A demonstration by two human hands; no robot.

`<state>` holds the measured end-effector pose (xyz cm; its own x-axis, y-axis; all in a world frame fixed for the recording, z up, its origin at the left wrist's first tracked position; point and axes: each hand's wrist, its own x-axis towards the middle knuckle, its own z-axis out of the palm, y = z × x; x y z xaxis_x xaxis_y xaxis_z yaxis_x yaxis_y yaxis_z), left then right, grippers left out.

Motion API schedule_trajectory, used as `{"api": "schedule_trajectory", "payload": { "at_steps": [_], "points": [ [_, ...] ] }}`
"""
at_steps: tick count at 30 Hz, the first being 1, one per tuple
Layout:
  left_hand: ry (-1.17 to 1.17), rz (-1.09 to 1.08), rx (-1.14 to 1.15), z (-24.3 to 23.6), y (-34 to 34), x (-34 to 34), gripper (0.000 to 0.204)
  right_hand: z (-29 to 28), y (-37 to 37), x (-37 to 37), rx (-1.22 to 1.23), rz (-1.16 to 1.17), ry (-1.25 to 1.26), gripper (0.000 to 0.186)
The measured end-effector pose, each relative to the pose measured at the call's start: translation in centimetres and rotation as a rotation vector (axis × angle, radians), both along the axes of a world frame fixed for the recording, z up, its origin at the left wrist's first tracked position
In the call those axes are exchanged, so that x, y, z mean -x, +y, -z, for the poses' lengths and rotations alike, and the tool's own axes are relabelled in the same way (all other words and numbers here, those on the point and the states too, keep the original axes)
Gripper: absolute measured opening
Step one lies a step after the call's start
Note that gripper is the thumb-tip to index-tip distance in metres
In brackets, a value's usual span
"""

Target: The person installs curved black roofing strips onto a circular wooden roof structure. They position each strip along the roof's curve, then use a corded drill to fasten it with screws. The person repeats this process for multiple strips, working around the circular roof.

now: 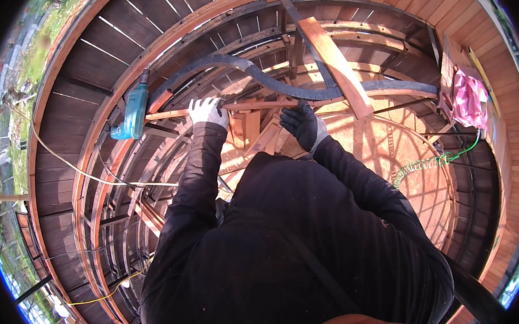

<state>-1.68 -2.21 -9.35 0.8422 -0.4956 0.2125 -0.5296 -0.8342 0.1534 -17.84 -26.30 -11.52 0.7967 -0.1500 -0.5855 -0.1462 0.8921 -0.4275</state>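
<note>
A thin wooden strip runs across in front of me, beneath a curved dark grey band. My left hand, in a white glove, is closed over the strip left of its middle. At the strip's right end is my right hand, in a glove dark at the fingers and pale at the cuff. Its fingers are bent around that end, partly hidden in shadow. The curved grey band snakes just beyond both hands. A wide wooden plank lies slanting across it, to the right.
A teal power drill rests on the frame at left. Curved wooden ribs and dark planking surround me. A pink cloth hangs at right, above a coiled green hose. A pale cord crosses the left side.
</note>
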Motion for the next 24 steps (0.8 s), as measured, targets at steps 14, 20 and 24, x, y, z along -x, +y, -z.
{"api": "schedule_trajectory", "payload": {
  "at_steps": [14,20,24],
  "points": [
    [-0.004,0.013,0.082,-0.1,0.8,1.9,0.026,0.2,-0.2,0.3,0.046,-0.012,0.012,0.038],
    [0.122,0.034,0.100,1.2,2.0,3.5,0.026,-0.4,-0.2,0.7,0.094,-0.048,0.003,0.042],
    [-0.033,-0.014,0.101,1.0,1.9,3.9,0.026,-0.7,-0.1,0.7,0.051,-0.057,0.015,0.037]
  ]
}}
